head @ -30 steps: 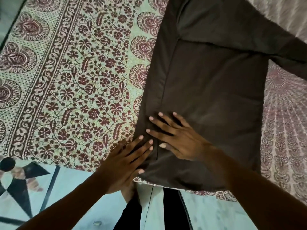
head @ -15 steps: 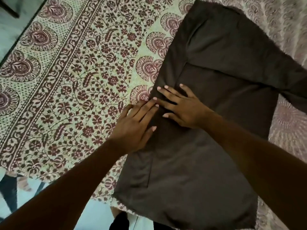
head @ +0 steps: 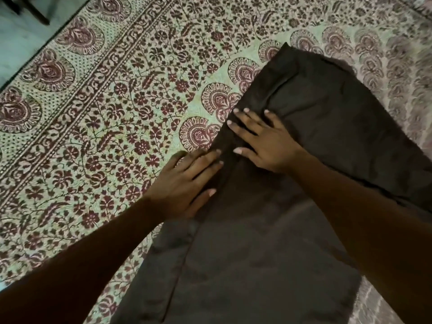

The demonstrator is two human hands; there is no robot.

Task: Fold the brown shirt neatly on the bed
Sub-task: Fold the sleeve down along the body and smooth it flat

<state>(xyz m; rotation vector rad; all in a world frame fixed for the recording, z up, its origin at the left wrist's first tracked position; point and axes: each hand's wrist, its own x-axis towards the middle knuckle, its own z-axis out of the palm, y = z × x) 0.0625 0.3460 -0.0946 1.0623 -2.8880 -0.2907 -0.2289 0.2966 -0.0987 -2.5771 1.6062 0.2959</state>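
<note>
The brown shirt (head: 268, 242) lies flat on the bed, its left side folded inward into a long straight edge that runs from the near centre to the far right. My left hand (head: 187, 183) rests palm down on that folded edge, fingers spread, half on the bedsheet. Just beyond it my right hand (head: 264, 139) presses flat on the shirt, fingers apart and pointing left toward the edge. Neither hand grips any cloth. The far part of the shirt spreads off to the right behind my right forearm.
The bed is covered by a cream bedsheet (head: 105, 127) with a maroon floral print and a wide border. Pale floor (head: 18, 36) shows beyond the bed's far left edge, with a dark furniture leg (head: 35, 10) standing on it.
Both hands have slid along the folded left edge away from me, from the hem end up toward the shirt's upper part, staying flat on the cloth. The view has tilted forward.
</note>
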